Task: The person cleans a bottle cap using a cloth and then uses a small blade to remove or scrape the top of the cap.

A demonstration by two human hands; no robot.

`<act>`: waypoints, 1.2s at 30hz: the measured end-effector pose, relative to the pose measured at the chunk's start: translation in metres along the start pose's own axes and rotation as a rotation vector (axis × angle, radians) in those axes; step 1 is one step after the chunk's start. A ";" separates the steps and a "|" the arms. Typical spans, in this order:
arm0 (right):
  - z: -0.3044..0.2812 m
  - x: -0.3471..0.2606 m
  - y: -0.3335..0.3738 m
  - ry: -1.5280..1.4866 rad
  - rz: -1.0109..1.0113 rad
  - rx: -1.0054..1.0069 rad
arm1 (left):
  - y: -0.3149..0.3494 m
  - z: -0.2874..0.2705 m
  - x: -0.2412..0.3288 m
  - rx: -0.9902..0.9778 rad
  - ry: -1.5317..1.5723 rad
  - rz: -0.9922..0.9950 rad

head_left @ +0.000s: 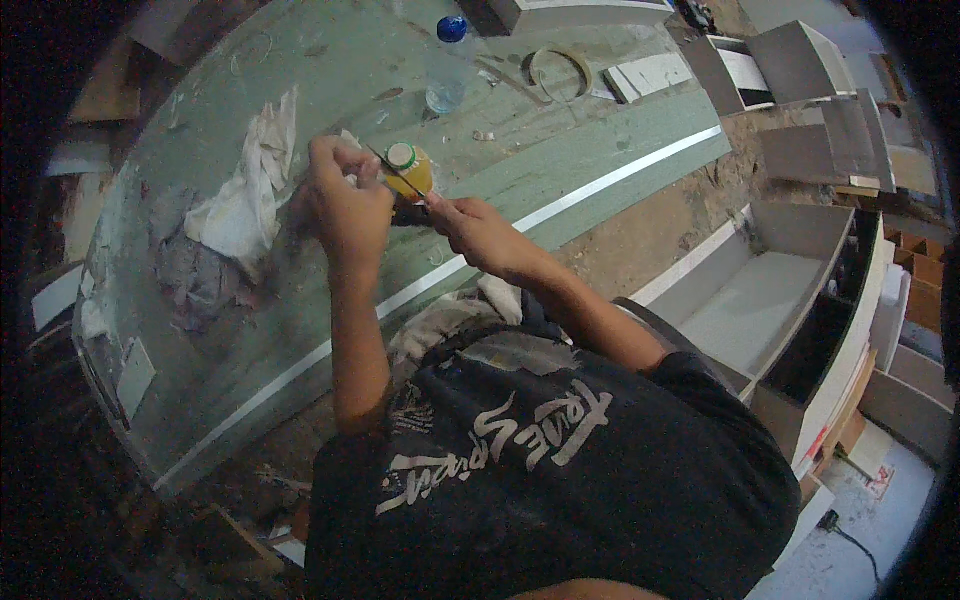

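My right hand (pixel 472 232) is closed around the near end of a thin dark blade (pixel 385 161), whose handle is hidden in my fingers. The blade slants up and to the left, its tip near my left hand (pixel 350 195). That hand is closed too, fingers curled; a small pale bit shows at its top, too small to name. Just beyond the blade stands a small bottle of yellow liquid (pixel 418 175) with a green-and-white cap, partly covered by the blade and hands. To the left of my left hand, a crumpled white cloth (pixel 245 205) lies on the greenish work table (pixel 330 60).
Farther back on the table are a clear bottle with a blue cap (pixel 446 92), a roll of tape (pixel 560 76) and pale flat strips (pixel 650 77). A grey rag (pixel 200 285) lies at left. Open cabinet boxes (pixel 760 290) stand on the right.
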State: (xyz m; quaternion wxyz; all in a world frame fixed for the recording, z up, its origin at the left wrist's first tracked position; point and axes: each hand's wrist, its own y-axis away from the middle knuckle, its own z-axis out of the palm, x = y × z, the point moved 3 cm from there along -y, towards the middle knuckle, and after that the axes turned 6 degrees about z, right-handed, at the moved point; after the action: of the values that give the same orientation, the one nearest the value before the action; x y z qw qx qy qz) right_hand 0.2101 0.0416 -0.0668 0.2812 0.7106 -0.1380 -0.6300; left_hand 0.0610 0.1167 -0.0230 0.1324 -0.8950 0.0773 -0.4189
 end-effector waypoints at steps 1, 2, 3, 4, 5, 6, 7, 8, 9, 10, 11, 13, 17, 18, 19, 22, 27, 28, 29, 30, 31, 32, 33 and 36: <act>0.001 0.003 -0.001 0.004 0.015 0.006 | 0.000 -0.001 0.000 -0.009 -0.002 -0.011; 0.001 0.008 -0.001 0.008 0.032 0.009 | 0.001 -0.001 0.000 0.022 0.014 0.009; 0.001 0.011 -0.002 0.012 0.048 0.013 | 0.001 0.000 -0.001 0.052 0.030 0.029; 0.000 0.013 -0.003 0.020 0.043 0.013 | 0.001 -0.001 -0.001 0.081 0.045 0.050; 0.000 0.013 -0.003 0.028 0.039 0.012 | 0.001 -0.001 0.000 0.081 0.026 0.042; 0.001 0.014 -0.003 0.035 0.036 0.011 | 0.002 -0.002 0.001 0.081 0.007 0.035; 0.002 0.015 -0.002 0.026 0.026 0.002 | 0.002 -0.002 0.001 0.080 -0.012 0.027; 0.002 0.014 -0.001 0.018 0.016 -0.005 | 0.002 -0.003 0.001 0.085 -0.017 0.033; 0.003 0.014 0.000 0.011 0.005 -0.012 | 0.002 -0.003 0.000 0.090 -0.023 0.039; 0.003 0.014 0.001 0.016 0.010 -0.002 | 0.001 -0.003 -0.001 0.095 -0.028 0.044; 0.003 0.014 0.001 0.022 0.015 0.006 | 0.001 -0.003 0.001 0.086 -0.039 0.030; 0.001 0.015 0.002 -0.010 0.054 -0.004 | 0.001 -0.004 0.005 0.069 -0.062 0.001; 0.004 0.010 0.012 -0.169 0.155 -0.070 | 0.005 -0.002 -0.004 0.104 0.059 0.039; 0.006 0.009 0.015 -0.213 0.176 -0.083 | 0.007 -0.001 -0.003 0.093 0.019 0.053; 0.007 0.006 0.014 -0.232 0.166 -0.095 | 0.010 -0.001 -0.002 0.082 -0.022 0.067; 0.011 -0.004 0.007 -0.291 0.134 -0.127 | 0.021 0.003 0.001 0.064 0.237 0.021; 0.020 0.000 -0.005 -0.326 0.157 -0.144 | 0.016 -0.001 -0.007 0.081 0.127 0.054; 0.023 0.006 -0.007 -0.294 0.197 -0.155 | 0.012 -0.005 -0.009 0.074 0.079 0.060; 0.025 0.017 -0.009 -0.263 0.237 -0.163 | 0.007 -0.012 -0.007 0.135 0.058 0.077; 0.028 0.027 -0.010 -0.230 0.272 -0.170 | 0.000 -0.025 -0.002 0.201 0.039 0.098; 0.031 0.045 -0.011 -0.179 0.248 -0.146 | -0.008 -0.037 0.004 0.266 0.020 0.120; 0.033 0.073 -0.011 -0.129 0.231 -0.110 | -0.016 -0.040 0.007 0.225 0.034 0.148; 0.034 0.069 -0.004 -0.066 0.211 -0.097 | -0.024 -0.047 0.010 0.201 0.032 0.166; 0.014 0.037 0.004 0.011 0.179 -0.011 | -0.028 -0.047 -0.003 0.116 -0.007 0.135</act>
State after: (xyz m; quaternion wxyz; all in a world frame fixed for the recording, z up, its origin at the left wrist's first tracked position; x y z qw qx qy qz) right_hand 0.2032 0.0143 -0.0955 0.3411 0.6974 -0.1958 -0.5991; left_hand 0.0238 0.1361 0.0121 0.2122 -0.8800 0.1128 -0.4098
